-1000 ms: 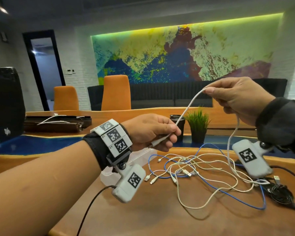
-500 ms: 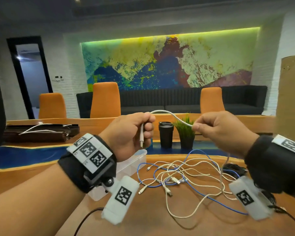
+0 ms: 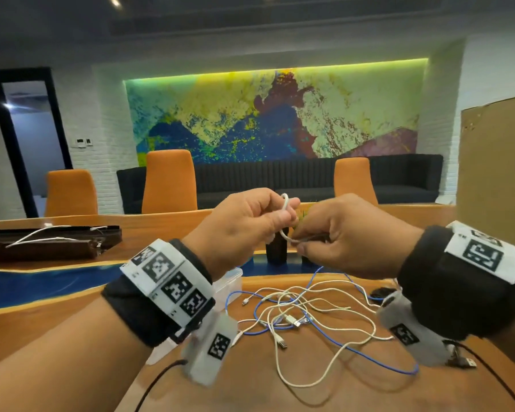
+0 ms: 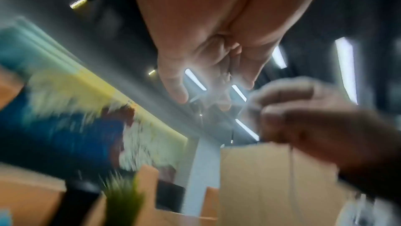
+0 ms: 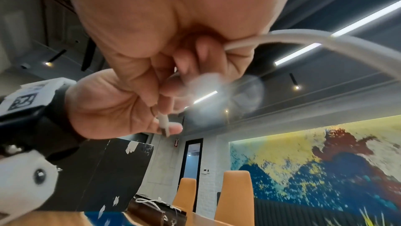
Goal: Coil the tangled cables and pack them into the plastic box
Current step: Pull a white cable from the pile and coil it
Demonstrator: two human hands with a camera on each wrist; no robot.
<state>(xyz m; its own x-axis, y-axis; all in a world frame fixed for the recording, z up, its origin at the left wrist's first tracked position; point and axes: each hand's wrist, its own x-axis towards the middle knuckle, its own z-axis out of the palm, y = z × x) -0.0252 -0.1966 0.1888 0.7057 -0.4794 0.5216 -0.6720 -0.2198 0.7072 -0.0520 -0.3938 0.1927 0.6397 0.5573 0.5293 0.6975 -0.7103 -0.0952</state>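
Observation:
Both hands are raised above the table, close together. My left hand pinches a white cable that curves in a small loop over its fingers. The cable's plug end sticks out below the left fingers in the right wrist view. My right hand grips the same white cable just right of the loop, fingers curled round it. The rest of this cable drops toward a tangle of white and blue cables on the wooden table. A clear plastic box sits behind my left wrist, mostly hidden.
A black cup and a small green plant stand behind the hands. A cardboard box rises at the right. A black cable bundle lies by my right wrist. A dark tray with white cables sits far left.
My hands have come together: the right hand dropped from high on the right toward the left hand. The straight stretch of white cable between them is now a small loop at my left fingers.

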